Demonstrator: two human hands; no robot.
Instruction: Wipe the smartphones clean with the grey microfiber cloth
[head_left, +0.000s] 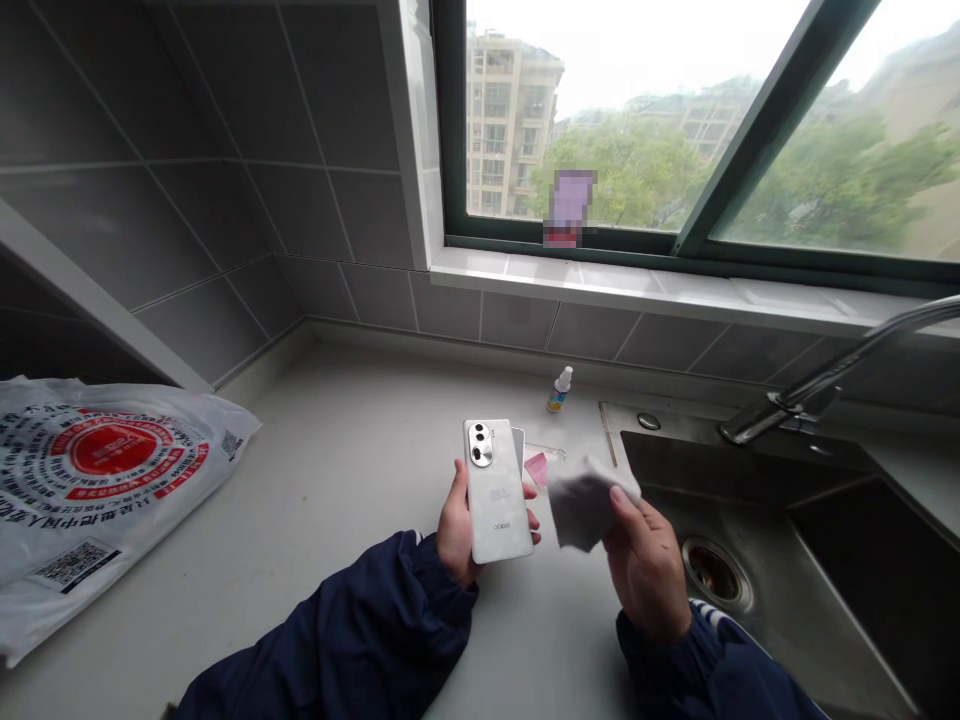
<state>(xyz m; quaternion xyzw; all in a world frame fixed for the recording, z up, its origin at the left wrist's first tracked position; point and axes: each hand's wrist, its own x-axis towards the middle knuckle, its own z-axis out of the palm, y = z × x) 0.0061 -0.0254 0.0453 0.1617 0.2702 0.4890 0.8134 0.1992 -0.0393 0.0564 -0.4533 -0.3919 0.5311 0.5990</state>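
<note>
My left hand [455, 525] is wrapped round a white phone [501, 505], whose back with the round camera block faces up. To the right of it, my right hand [649, 560] pinches a grey cleaning cloth [589, 500] by one corner between thumb and fingers. The cloth hangs beside the phone, apart from it. Behind them on the counter lie a small pink piece [535, 468] and a clear, thin-edged item, partly hidden. A small spray bottle [559, 390] with a white cap stands upright farther back. The edge of another flat item [518, 447] shows behind the phone.
A white plastic bag [112, 490] with red and black print lies on the counter [300, 480] at the left. On the right is a steel sink [750, 650] with a drain and a tap [772, 410]. A tiled wall and window sill [615, 280] bound the back.
</note>
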